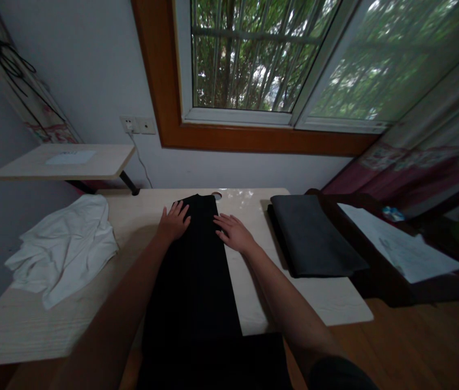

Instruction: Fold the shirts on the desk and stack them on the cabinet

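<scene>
A long piece of black clothing (197,271) lies lengthwise on the light wooden table (254,309); its exact kind is hard to make out in the dark. It looks folded into a narrow strip, and its near end merges with black cloth at the bottom of the view. My left hand (175,221) rests flat on its far left edge, fingers spread. On the opposite edge, my right hand (234,232) lies with fingers stretched out, its fingertips touching the cloth. Neither hand grasps anything.
A crumpled white garment (67,244) lies at the table's left, below a small raised shelf (103,162). Folded dark cloth (314,235) is stacked on the right. Beyond it, papers (400,244) lie on a dark surface. A window (254,65) is set in the wall behind.
</scene>
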The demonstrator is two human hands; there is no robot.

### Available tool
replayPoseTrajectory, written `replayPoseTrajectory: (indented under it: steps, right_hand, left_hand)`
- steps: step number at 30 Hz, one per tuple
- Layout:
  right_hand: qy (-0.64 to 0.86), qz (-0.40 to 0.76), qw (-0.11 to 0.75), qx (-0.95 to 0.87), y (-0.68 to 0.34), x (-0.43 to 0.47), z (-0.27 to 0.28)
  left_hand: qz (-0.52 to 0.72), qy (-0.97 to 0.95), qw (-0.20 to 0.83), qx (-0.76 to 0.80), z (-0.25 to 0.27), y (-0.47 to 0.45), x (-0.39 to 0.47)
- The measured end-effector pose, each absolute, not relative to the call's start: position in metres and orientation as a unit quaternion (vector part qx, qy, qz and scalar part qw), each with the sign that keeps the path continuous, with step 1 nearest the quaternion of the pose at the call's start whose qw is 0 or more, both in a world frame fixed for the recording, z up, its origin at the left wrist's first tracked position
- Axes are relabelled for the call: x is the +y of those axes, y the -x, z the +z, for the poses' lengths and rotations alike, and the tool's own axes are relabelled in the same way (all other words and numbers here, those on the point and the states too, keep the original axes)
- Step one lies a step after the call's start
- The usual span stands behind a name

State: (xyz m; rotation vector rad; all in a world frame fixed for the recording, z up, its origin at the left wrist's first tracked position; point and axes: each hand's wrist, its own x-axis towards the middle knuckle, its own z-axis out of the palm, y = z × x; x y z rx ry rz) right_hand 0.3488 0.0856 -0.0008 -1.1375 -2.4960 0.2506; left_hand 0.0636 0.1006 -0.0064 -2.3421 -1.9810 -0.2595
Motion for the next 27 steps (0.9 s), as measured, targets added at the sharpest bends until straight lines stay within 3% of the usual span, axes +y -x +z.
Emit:
replayPoseTrajectory:
  steps: [27]
  right_hand:
    - [0.408,0.089,0.195,-0.887,-0.3491,0.0852,-0.0012]
  left_hand:
    - [-0.08,0.761,0.027,-0.643,-0.0049,-0.0634,0.1003]
